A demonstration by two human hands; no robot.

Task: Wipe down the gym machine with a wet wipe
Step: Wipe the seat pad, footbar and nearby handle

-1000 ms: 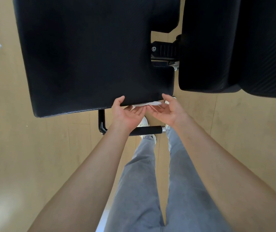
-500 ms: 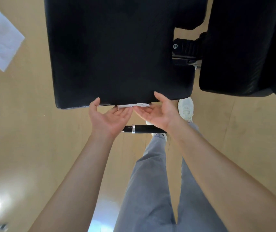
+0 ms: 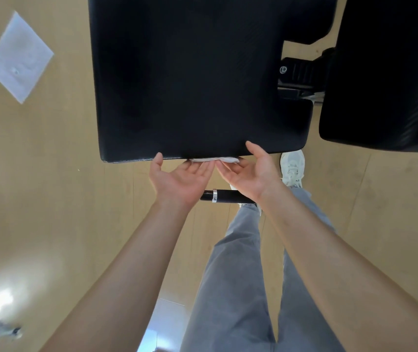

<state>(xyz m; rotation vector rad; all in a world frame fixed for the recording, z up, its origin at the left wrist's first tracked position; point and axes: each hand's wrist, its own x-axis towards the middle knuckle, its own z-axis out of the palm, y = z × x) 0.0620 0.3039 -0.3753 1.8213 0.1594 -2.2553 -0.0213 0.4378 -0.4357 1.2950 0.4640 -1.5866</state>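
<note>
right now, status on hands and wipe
Left hand, right hand open, both pressing wet wipe to near edge of black pad. Handle bar below, clear of the wipe.

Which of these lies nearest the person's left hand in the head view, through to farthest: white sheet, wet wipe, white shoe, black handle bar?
1. wet wipe, touching the fingertips of the left hand at the edge of the black pad.
2. black handle bar, just right of the wrist.
3. white shoe, farther right.
4. white sheet, far to the upper left on the floor.
</note>
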